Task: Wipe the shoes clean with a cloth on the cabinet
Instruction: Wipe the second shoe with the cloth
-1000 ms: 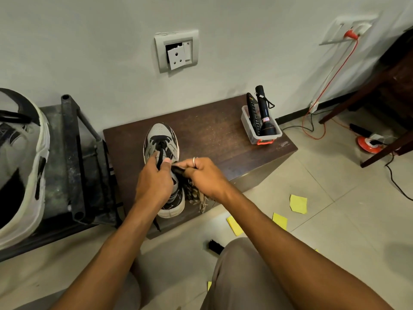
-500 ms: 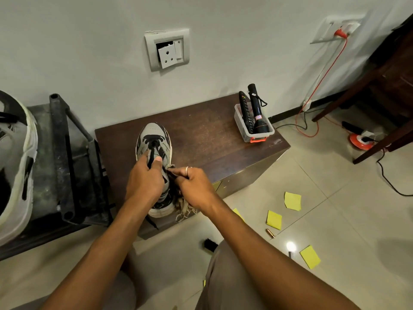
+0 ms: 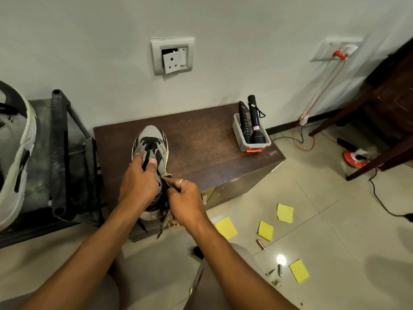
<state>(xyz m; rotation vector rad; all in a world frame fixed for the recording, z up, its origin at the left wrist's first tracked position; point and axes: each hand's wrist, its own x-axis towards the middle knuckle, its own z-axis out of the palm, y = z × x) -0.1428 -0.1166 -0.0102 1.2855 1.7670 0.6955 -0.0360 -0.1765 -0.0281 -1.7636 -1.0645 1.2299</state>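
Gripping the cloth (image 3: 168, 220) in a closed fist, your right grip (image 3: 187, 198) had it pressed against the right flank of the shoe (image 3: 152, 135), about mid-foot. The frayed cloth end hung below the fist, over the cabinet's front edge. There was a ring (image 3: 182, 180) on one finger of that grip.

Your left grip (image 3: 138, 182) was clamped over the shoe's lace area from above, fingers curled, with a black lace running between thumb and finger. The two grips sat just beside each other; I couldn't tell if they touched.

The shoe was grey with black panels. It sat upright on the left part of the cabinet (image 3: 212, 148) top, toe toward the wall, heel at the front edge.

- Far right corner of the cabinet: a clear plastic tub (image 3: 257, 146) held a black torch (image 3: 254, 121) and a remote (image 3: 242, 119), both stood on end.
- Left of the cabinet: a dark metal rack (image 3: 60, 153) carried a white-soled shoe (image 3: 15, 157), partly out of frame.
- Wall behind: a socket plate (image 3: 172, 55) had its insert sitting crooked.
- Floor to the right: yellow paper notes (image 3: 225, 227), a few screws (image 3: 279, 269), and an orange cable (image 3: 312, 121) running up to a second wall socket.
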